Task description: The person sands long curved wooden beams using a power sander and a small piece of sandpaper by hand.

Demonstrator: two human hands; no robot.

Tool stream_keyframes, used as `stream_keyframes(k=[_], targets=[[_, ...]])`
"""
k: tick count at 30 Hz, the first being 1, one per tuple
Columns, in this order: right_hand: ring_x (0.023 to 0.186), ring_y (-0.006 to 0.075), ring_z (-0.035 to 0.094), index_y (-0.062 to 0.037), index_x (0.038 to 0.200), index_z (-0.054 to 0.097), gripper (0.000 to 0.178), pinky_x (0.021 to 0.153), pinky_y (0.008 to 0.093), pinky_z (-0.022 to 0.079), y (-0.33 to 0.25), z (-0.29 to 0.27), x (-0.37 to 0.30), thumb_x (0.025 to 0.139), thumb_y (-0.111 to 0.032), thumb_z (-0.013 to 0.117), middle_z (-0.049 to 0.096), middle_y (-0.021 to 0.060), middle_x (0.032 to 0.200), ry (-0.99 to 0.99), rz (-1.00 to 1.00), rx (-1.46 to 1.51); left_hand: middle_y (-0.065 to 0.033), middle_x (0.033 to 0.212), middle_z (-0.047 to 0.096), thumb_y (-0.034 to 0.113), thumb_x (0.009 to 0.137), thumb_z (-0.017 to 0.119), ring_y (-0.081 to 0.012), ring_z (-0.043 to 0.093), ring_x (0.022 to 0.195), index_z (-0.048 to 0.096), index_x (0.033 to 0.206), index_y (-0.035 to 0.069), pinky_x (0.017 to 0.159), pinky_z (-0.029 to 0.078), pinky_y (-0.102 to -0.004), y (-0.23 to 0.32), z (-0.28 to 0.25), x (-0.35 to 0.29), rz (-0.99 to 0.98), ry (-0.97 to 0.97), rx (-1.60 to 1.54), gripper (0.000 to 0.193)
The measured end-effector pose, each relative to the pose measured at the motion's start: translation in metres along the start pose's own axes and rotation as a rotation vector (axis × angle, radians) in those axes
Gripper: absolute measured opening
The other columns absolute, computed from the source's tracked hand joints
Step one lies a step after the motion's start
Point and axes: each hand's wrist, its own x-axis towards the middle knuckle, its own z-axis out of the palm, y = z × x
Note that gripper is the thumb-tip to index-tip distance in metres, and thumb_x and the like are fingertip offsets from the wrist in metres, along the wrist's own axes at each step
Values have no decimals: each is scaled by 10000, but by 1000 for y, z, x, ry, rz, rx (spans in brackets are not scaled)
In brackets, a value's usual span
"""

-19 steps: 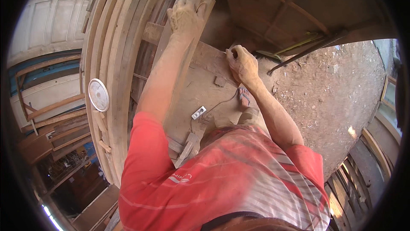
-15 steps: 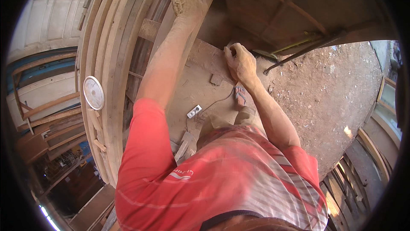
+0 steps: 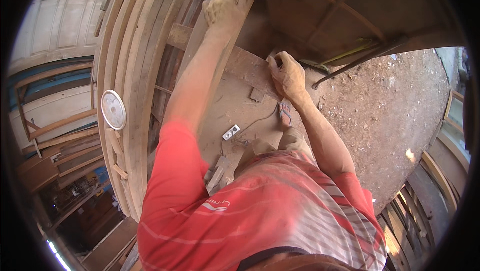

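Note:
At the far side, my left hand (image 3: 227, 8) is closed over the upper end of a long pale wooden board (image 3: 212, 76), with its fingers bent over the edge. This board runs back toward me under my left forearm. My right hand (image 3: 288, 77) is curled, thumb against the fingers, beside the right end of a wide dusty plank (image 3: 247, 68) lying crosswise. A dark gap shows inside its curl; whatever it grips is hidden. Dust coats both hands.
Long timbers (image 3: 135, 71) stand stacked at left, with a white round lid (image 3: 113, 110) against them. A white power strip (image 3: 231, 132) and its cord lie on the floor near my sandalled foot (image 3: 285, 113). A dark framed panel (image 3: 345, 11) rises at far right.
My left hand has shifted slightly nearer, and more of the board's far end shows beside it. My right hand stays curled by the crosswise plank. The whole view has shifted slightly.

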Motion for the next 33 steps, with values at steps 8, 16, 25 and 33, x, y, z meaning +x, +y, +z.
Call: stream_keyframes(k=[8, 16, 25, 33], targets=[[943, 393, 726, -56, 1047, 696, 317, 836, 479, 573, -2, -3, 6, 995, -369, 694, 747, 164, 1016, 13, -23, 12, -162, 968, 763, 470, 1023, 638, -388, 730, 934, 677, 1041, 78, 876, 467, -531, -13, -8, -9, 60, -21, 57, 394], [930, 396, 721, -62, 1018, 690, 305, 829, 482, 571, -2, -6, 7, 998, -366, 687, 746, 152, 1008, 37, 17, -5, -145, 922, 744, 414, 1004, 695, -387, 726, 916, 681, 1018, 74, 863, 492, -540, 2, -20, -60, 123, -21, -56, 340], [935, 402, 716, -57, 1001, 690, 305, 830, 492, 563, -3, 4, 3, 998, -362, 683, 745, 159, 1006, 45, -63, 26, -151, 989, 757, 489, 1024, 639, -378, 720, 973, 678, 1046, 80, 914, 452, -538, -14, 3, 17, 110, 27, -56, 411], [963, 404, 717, -57, 1019, 697, 313, 848, 493, 559, 0, -4, 6, 999, -368, 676, 749, 167, 1021, 38, -16, -20, -170, 958, 755, 487, 1009, 670, -388, 735, 917, 670, 1008, 70, 864, 478, -550, -23, -24, -52, 75, -40, -14, 418]])
